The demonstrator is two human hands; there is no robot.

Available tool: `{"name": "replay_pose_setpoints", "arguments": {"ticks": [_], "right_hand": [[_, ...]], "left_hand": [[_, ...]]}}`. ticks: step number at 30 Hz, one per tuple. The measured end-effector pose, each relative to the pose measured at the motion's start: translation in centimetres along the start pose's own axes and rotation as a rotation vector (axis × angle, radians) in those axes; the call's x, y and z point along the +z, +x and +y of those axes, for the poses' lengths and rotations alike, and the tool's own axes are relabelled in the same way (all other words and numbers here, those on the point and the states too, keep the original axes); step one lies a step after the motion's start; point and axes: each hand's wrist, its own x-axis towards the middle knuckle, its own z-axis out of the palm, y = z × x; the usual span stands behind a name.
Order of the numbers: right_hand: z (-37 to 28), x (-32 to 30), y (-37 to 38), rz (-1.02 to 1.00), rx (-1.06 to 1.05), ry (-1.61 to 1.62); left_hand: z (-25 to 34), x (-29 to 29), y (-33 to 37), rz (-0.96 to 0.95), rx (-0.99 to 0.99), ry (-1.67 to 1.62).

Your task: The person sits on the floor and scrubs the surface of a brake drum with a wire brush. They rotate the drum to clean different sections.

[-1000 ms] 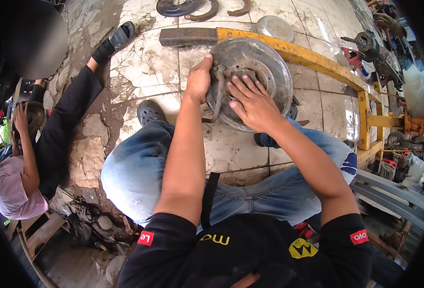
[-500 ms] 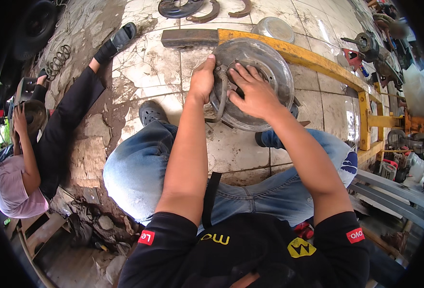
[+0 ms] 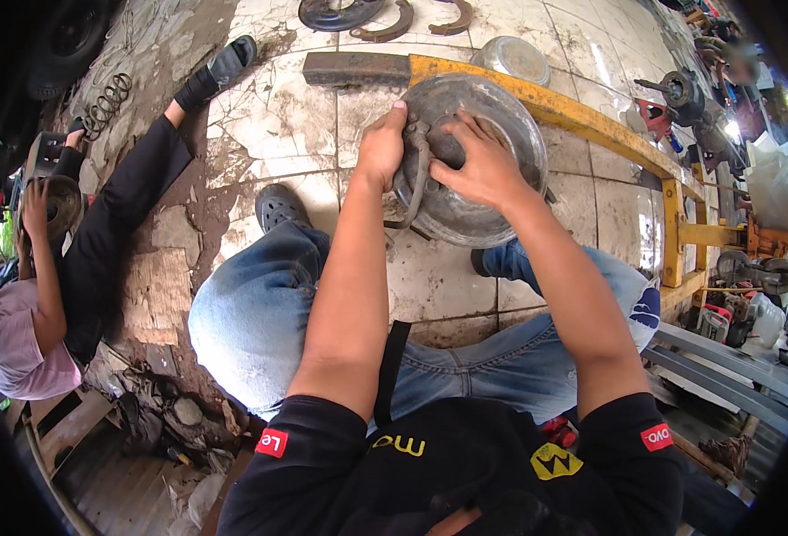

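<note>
A round, worn grey brake backing plate [image 3: 461, 221] stands tilted between my knees, its face turned up toward me. My left hand [image 3: 381, 147] grips its left rim, thumb pointing up along the edge. A short dark hose [image 3: 419, 174] is fixed to the plate's left side and curves down past the lower rim. My right hand [image 3: 485, 168] lies on the plate's middle, fingers bent over the centre and thumb close to the hose. The right fingertips are partly hidden, and a dark rounded patch shows between thumb and forefinger.
A yellow metal frame [image 3: 581, 116] runs behind the plate. Beyond it lie a metal bowl [image 3: 512, 59], two curved brake shoes [image 3: 385, 27] and a dark round plate [image 3: 340, 12]. At left, another person [image 3: 32, 313] sits handling a drum. Grey metal bars [image 3: 724, 371] lie at right.
My right hand's fingers, spread flat over the plate's centre before, are now more bent there. The left hand keeps its hold on the rim.
</note>
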Motion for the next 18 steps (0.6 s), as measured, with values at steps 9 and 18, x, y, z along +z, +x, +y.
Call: {"name": "replay_pose_setpoints", "arguments": {"ticks": [9, 18], "right_hand": [[-1.4, 1.0, -0.8, 0.158, 0.036, 0.006], [-1.1, 1.4, -0.8, 0.212, 0.013, 0.131]], "left_hand": [[0.4, 0.3, -0.2, 0.047, -0.026, 0.021], [0.4, 0.5, -0.3, 0.032, -0.015, 0.038]]}}
